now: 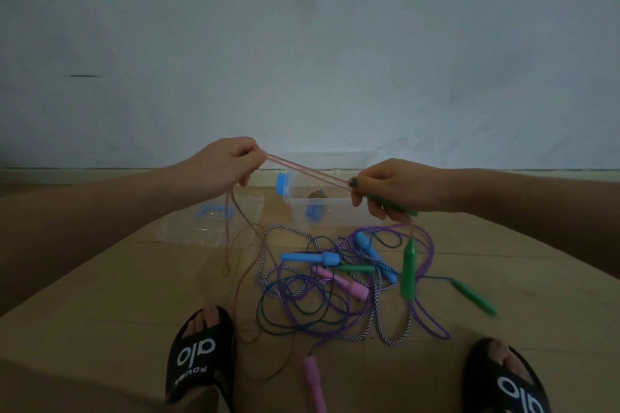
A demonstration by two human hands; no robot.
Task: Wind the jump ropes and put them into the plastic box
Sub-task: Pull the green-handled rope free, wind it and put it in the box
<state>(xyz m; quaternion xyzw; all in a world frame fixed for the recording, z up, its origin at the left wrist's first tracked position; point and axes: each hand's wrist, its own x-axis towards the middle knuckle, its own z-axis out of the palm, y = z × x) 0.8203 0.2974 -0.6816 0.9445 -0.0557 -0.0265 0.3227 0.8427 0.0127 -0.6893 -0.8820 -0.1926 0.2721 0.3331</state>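
My left hand (224, 166) pinches a pink-brown rope (308, 173) that is stretched taut across to my right hand (385, 193). The right hand grips that rope together with a green handle (389, 204). From the left hand the rope's slack hangs in loops to the floor. Another green handle (408, 270) dangles below the right hand. Behind the hands stands the clear plastic box (339, 204) with blue latches; a wound rope lies inside. On the floor in front lies a tangle of jump ropes (335, 285) with blue, pink and green handles.
The box's clear lid (214, 221) with a blue handle lies flat to the left of the box. My feet in black slippers (201, 359) (503, 379) rest on the tan floor at the near edge. A pale wall rises just behind the box.
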